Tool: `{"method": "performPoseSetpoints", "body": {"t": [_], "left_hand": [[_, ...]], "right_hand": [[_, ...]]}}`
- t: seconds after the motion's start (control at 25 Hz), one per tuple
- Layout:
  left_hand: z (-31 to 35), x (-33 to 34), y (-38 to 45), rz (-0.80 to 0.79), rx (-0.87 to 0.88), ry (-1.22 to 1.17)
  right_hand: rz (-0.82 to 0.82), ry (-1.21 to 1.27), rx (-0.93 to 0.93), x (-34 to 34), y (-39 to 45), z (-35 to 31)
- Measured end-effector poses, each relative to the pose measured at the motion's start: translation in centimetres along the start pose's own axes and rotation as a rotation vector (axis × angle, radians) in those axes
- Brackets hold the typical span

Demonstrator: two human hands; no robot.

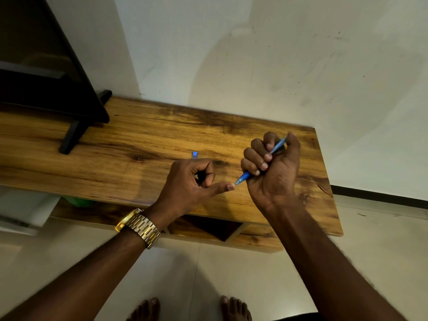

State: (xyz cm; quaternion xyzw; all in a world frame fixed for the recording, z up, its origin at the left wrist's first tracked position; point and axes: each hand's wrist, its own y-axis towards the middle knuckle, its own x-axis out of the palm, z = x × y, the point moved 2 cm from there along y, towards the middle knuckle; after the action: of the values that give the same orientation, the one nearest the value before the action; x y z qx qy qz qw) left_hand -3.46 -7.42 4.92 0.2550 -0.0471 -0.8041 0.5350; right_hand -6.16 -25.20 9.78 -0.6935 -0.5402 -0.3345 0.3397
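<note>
head view: the right hand [271,167] grips the blue pen [276,148] in a fist over the bench [139,135] near its right end. the pen's tip touches the thumb of the left hand [192,181]. the left fingers are curled, with a blue piece [195,154] just past them; i cannot tell if they hold it.

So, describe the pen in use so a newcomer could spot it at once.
Above the wooden cabinet, find the right hand. The pen runs through its curled fingers, tip at the left thumb. It's a long blue barrel, unlike the stubby blue piece by the left hand.
</note>
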Motion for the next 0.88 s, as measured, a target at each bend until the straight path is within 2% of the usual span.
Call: {"method": "performPoseSetpoints", "body": {"t": [0.16, 0.28, 0.4, 0.52, 0.56, 0.72, 0.88], "left_hand": [[0.0, 0.1, 0.0, 0.065, -0.023, 0.035], [-0.2, -0.7, 0.4, 0.002, -0.020, 0.081], [-1.8, -2.9, 1.1, -0.093, -0.013, 0.419], [-4.7, -4.6, 1.0, -0.172, -0.232, 0.769], [-5.6, -4.7, 0.7, -0.207, -0.292, 0.839], [-7.6, -4.5, 0.0, -0.287, -0.362, 0.941], [-7.3, -4.2, 0.1, -0.301, -0.348, 0.985]], "right_hand": [[0.061, -0.263, 0.033, 0.0, 0.4, 0.8], [0.089, -0.534, 0.059, -1.2, 0.8, 0.9], [0.151, -0.856, 0.034, -2.6, 1.3, 0.5], [0.237, -1.452, -0.103, -4.2, 2.0, 0.9], [0.258, -1.555, -0.146, -4.6, 2.2, 1.3], [0.269, -1.620, -0.199, -5.4, 3.1, 2.8], [0.258, -1.654, -0.251, -5.8, 3.3, 4.0]]}}
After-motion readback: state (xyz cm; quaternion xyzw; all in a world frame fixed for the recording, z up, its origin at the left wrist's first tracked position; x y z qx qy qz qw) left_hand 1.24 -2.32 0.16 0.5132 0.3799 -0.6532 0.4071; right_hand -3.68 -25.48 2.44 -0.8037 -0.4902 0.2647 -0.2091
